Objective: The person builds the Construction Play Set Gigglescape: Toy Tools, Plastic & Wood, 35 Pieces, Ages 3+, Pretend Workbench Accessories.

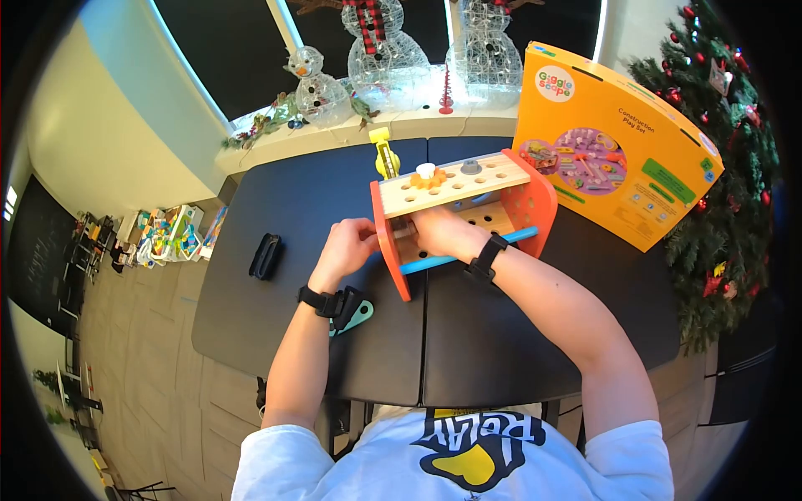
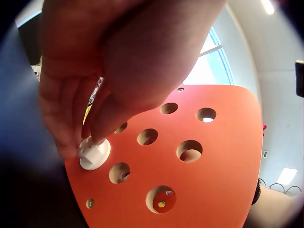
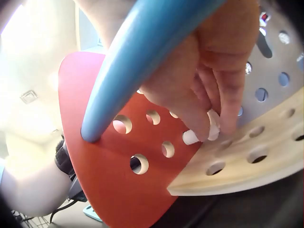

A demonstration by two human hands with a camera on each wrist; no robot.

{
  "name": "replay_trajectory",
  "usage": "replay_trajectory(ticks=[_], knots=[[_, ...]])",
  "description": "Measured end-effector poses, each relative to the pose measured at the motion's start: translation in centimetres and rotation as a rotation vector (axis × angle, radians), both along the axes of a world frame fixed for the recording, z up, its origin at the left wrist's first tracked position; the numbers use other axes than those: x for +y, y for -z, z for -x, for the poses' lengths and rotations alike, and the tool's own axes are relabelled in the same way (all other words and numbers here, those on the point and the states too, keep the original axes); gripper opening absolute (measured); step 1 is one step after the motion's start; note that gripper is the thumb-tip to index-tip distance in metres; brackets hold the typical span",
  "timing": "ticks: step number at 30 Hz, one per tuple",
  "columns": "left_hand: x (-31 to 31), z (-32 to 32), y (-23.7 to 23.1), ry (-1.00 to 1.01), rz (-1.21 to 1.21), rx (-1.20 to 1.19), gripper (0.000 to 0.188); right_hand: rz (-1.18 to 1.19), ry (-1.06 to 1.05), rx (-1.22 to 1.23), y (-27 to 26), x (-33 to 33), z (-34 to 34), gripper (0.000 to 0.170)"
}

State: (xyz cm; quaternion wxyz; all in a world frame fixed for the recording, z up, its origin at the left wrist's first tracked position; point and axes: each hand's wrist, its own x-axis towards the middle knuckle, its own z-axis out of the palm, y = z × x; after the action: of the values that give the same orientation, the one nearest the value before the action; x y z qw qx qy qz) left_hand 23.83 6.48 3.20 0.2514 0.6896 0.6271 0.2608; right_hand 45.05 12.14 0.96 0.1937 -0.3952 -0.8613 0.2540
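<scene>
A toy workbench with a pale wooden top (image 1: 501, 174) and red side panels (image 2: 223, 147) stands on the table. My left hand (image 1: 347, 246) is at the outer face of its left panel, pinching the head of a white toy bolt (image 2: 96, 154) set in a hole. Inside the bench my right hand (image 1: 447, 232) pinches a white nut (image 3: 214, 126). The bolt's white shaft end (image 3: 191, 137) pokes through the panel, right beside this nut. On the bench top sit an orange gear (image 1: 428, 180) with a white piece on it and a grey nut (image 1: 472, 167).
A blue rod (image 3: 128, 66) crosses the bench's front, under my right wrist. A yellow toy tool (image 1: 385, 157) stands behind the left panel. A teal toy wrench (image 1: 359, 317) and black case (image 1: 266, 256) lie left. A yellow box (image 1: 618, 150) stands at the back right.
</scene>
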Motion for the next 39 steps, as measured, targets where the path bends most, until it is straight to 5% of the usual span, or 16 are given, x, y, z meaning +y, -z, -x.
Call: replay_trajectory(ticks=[12, 19, 34, 39], knots=[[-0.5, -1.2, 0.5, -0.081, -0.087, 0.055, 0.019, 0.185, -0.012, 0.008, -2.4, -0.9, 0.2, 0.026], [-0.5, -1.3, 0.2, -0.080, -0.086, 0.027, 0.018, 0.434, 0.008, 0.248, -3.9, -2.0, 0.4, 0.022], [-0.3, -1.3, 0.3, -0.078, -0.067, 0.044, 0.018, -0.025, -0.006, 0.028, -1.4, -0.6, 0.1, 0.009], [0.0, -1.1, 0.4, -0.079, -0.044, 0.044, 0.018, -0.005, -0.056, 0.150, -1.2, -0.6, 0.1, 0.009]])
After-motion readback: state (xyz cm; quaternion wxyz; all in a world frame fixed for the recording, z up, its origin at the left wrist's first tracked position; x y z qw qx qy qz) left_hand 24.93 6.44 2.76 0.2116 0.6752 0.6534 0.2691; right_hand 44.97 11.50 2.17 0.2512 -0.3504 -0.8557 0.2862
